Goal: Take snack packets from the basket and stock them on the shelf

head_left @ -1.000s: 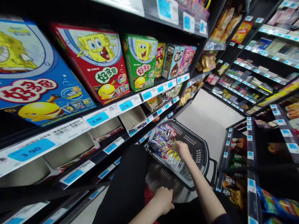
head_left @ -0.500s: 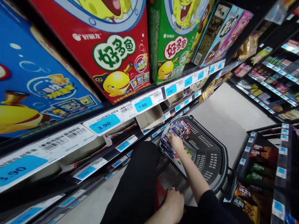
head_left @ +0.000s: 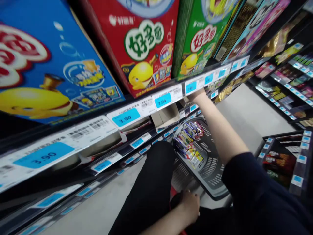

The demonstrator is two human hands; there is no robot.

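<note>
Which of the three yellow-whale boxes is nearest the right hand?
The green box, rightmost of the three: the right hand, partly hidden by the price strip, shows below it. The red box and blue box are farther left.

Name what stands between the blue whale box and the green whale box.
The red 好多鱼 box stands between the blue box and green box, seen in the head view.
</note>
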